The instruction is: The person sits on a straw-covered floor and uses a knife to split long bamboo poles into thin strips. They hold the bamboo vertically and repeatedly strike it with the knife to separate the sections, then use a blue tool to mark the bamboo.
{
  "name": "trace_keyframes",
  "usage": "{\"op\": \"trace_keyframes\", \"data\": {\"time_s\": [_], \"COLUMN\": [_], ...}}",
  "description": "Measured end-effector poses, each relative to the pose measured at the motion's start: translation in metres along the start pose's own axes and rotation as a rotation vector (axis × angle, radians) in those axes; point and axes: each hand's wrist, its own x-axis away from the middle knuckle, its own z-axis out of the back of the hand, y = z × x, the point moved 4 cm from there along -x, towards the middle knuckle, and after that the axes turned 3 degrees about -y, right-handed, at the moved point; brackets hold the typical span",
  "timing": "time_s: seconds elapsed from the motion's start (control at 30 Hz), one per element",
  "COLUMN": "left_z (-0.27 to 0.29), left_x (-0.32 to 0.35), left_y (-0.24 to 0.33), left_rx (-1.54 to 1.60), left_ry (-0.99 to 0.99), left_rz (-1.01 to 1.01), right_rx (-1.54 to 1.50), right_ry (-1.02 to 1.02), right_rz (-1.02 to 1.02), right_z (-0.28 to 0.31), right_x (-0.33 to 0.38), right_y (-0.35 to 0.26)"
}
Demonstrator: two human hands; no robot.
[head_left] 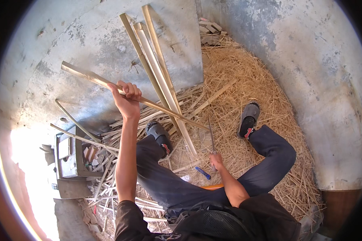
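Observation:
My left hand [128, 94] is raised and wrapped round a long split bamboo strip [86, 75]. The strip slants down to the right, and its low end comes close to the blade of a long, thin knife [211, 136]. Whether blade and strip touch, I cannot tell. Low between my legs, my right hand [216, 160] is closed round the knife's handle, with the blade pointing away from me. Just left of that hand a small blue tool [202, 173], perhaps a cutter, lies among the shavings.
Several split bamboo lengths [153, 56] lean on the grey wall [88, 32]. Shavings [237, 72] cover the floor around my shoes. At left, an open box [70, 160] holds scraps beside loose strips [78, 122]. An orange bar [212, 186] lies by my thigh; bricks [209, 27] are stacked behind.

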Motion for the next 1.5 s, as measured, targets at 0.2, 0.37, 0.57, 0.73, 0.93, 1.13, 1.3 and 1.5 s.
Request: {"op": "trace_keyframes", "data": {"time_s": [0.2,0.37,0.57,0.73,0.93,1.13,1.3,1.5], "left_z": [0.008,0.018,0.032,0.037,0.050,0.048,0.053,0.053], "left_x": [0.013,0.016,0.018,0.021,0.022,0.025,0.024,0.025], "left_y": [0.007,0.009,0.012,0.014,0.017,0.019,0.018,0.018], "left_rx": [0.018,0.055,0.061,0.082,0.058,0.026,0.023,0.040], "left_ry": [0.014,0.039,0.059,0.081,0.093,0.117,0.120,0.087], "left_rz": [-0.016,-0.003,-0.014,0.002,-0.022,-0.034,-0.034,-0.040], "right_rx": [0.236,0.086,0.291,0.146,0.164,-0.065,-0.020,0.134], "right_ry": [0.298,0.070,0.180,0.060,0.176,0.096,0.186,0.054], "right_rz": [0.403,-0.075,0.210,-0.191,0.129,-0.251,0.044,-0.071], "right_z": [-0.008,-0.005,-0.007,0.005,-0.008,0.019,-0.002,0.000], "right_x": [0.007,0.006,0.016,-0.012,-0.008,0.000,-0.012,-0.008], "right_y": [-0.004,0.005,-0.022,0.034,0.014,0.038,0.027,0.012]}}
